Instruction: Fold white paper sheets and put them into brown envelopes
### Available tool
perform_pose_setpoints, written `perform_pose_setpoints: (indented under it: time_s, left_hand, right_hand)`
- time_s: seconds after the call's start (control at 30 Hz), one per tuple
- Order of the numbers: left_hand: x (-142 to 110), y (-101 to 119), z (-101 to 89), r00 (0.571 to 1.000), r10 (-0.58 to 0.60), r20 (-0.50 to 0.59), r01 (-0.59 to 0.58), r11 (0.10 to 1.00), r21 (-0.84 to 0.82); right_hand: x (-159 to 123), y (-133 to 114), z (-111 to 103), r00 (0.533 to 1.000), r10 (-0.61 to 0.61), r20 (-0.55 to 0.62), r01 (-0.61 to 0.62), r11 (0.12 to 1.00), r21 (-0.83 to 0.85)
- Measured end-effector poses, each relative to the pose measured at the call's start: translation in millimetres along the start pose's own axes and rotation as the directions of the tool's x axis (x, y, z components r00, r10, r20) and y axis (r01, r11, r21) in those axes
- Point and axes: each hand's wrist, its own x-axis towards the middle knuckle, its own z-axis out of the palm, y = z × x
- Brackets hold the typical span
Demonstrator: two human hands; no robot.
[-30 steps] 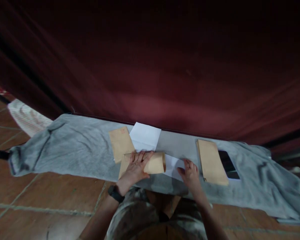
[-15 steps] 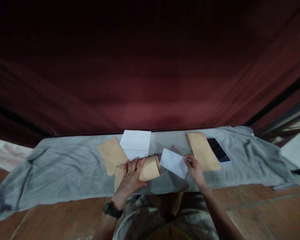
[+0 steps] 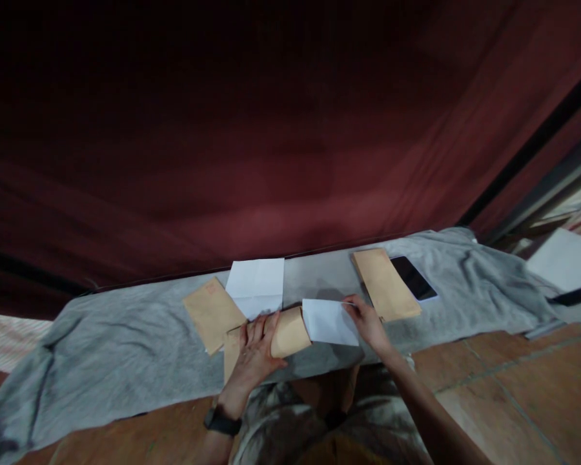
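My left hand (image 3: 257, 345) lies flat over a brown paper envelope (image 3: 290, 332), fingers spread, holding it down on the cloth. The envelope's mouth points right. At that mouth is a folded white sheet of paper (image 3: 328, 321), its left edge meeting the opening; how far it reaches inside, if at all, I cannot tell. My right hand (image 3: 368, 325) pinches the sheet at its right upper edge between thumb and fingers. Part of another brown paper piece (image 3: 231, 352) shows beneath my left hand.
A grey cloth (image 3: 126, 349) covers the narrow bench. Further left lie a brown envelope with a red mark (image 3: 213, 313) and a creased white sheet (image 3: 256, 284). To the right are a stack of brown envelopes (image 3: 387, 284) and a phone (image 3: 414, 278). A dark red panel (image 3: 281, 213) rises behind.
My right hand has brought the folded sheet left and levelled it, so its edge now meets the envelope's mouth. My left hand stays on the envelope. The view has tilted slightly.
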Motion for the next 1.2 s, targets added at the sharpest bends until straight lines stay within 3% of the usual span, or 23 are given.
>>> perform_pose_setpoints:
  time_s: [0.2, 0.3, 0.53, 0.93, 1.2]
  left_hand:
    - [0.1, -0.9, 1.8, 1.000, 0.006, 0.000, -0.006, 1.000, -0.007]
    - [0.7, -1.9, 3.1, 1.000, 0.016, 0.001, -0.016, 1.000, -0.009]
    - [3.9, -2.8, 7.9, 0.999, 0.054, -0.001, -0.054, 0.998, -0.025]
    - [7.5, 15.3, 11.7, 0.992, 0.125, -0.031, -0.128, 0.983, -0.135]
    - [12.6, 27.4, 9.8, 0.987, 0.143, -0.066, -0.153, 0.972, -0.176]
  right_hand:
    - [12.2, 13.1, -2.2, 0.990, -0.012, 0.141, 0.014, 1.000, -0.011]
    - [18.0, 15.2, -0.3, 0.988, -0.002, 0.157, -0.001, 1.000, 0.015]
    - [20.7, 13.3, 18.7, 0.993, 0.020, 0.116, -0.031, 0.995, 0.096]
    - [3.4, 14.0, 63.6, 0.985, 0.137, -0.107, -0.105, 0.960, 0.261]
    - [-11.8, 12.3, 63.0, 0.980, 0.170, -0.108, -0.133, 0.950, 0.283]
